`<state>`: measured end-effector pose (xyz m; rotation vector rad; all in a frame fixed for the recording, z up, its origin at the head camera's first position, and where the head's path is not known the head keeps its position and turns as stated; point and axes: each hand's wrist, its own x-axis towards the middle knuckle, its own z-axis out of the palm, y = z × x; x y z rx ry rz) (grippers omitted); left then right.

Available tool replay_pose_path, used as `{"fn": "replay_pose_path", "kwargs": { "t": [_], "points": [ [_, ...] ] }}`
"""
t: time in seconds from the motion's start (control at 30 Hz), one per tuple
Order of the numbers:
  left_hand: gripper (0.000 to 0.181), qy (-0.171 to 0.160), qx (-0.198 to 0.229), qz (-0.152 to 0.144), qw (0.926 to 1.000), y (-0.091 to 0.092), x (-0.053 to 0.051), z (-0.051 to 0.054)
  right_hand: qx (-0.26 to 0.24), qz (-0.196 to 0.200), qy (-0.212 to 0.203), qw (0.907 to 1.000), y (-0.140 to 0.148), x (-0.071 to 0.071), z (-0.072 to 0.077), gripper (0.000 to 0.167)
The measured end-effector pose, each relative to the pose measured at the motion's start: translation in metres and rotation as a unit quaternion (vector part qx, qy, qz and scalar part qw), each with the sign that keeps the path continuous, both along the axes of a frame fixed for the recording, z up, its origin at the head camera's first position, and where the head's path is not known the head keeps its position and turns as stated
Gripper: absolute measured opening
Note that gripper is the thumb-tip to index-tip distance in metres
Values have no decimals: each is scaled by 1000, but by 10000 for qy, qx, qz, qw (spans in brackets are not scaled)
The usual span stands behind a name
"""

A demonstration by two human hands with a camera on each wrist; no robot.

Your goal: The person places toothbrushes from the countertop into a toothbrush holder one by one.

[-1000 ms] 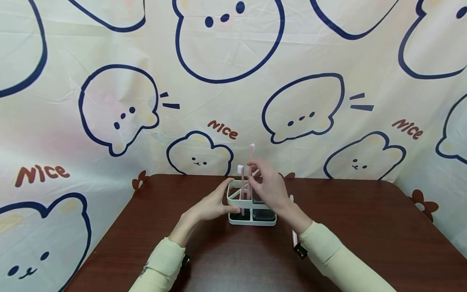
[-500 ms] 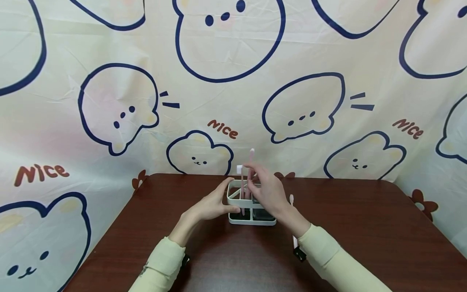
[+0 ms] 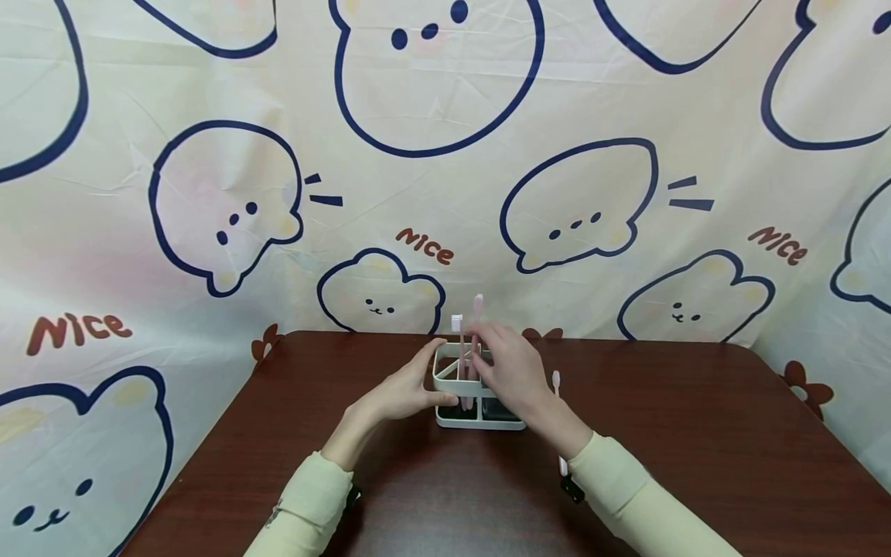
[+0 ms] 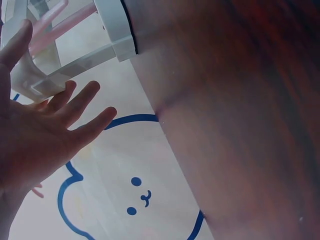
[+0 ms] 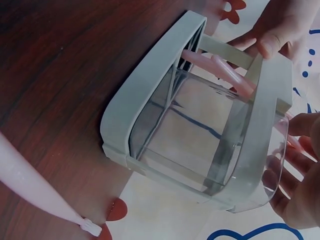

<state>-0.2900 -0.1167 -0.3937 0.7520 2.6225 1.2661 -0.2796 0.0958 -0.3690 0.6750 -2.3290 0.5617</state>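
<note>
A pale toothbrush holder (image 3: 459,386) with an upper and a lower tier stands on the table. My left hand (image 3: 400,391) steadies its left side, thumb in front and fingers behind. One pink toothbrush (image 3: 462,352) stands upright in the holder, bristles up. Close to its right, my right hand (image 3: 513,367) pinches a second pink toothbrush (image 3: 478,304), whose handle reaches down into the same compartment. In the right wrist view, both pink handles (image 5: 230,77) show between the tiers, beside a clear cup (image 5: 200,125) in the holder's other half.
Another toothbrush (image 3: 557,381) lies on the brown table (image 3: 418,503), partly under my right forearm. Behind the table hangs a cloth (image 3: 592,93) printed with cartoon bears. Dark wrist cameras (image 3: 572,489) sit under the sleeves.
The pinched toothbrush has gone down further into the holder, and its head now sits lower. My right hand has moved slightly down with it. The left hand keeps its place.
</note>
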Motion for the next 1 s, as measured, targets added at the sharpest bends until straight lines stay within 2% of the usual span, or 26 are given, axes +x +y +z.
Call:
{"fn": "replay_pose_path", "kwargs": {
  "t": [0.47,0.77,1.0],
  "points": [
    [88,-79,-53,43,9999,-1,1,1,227,17,52,9997,5,5,-7,20],
    [89,-87,-76,17,9999,-1,1,0,137,216,44,9997,12,8,-8,16],
    [88,-64,-121,64,9999,0,1,1,-155,362,-7,9992,23,10,-6,17]
  ]
}}
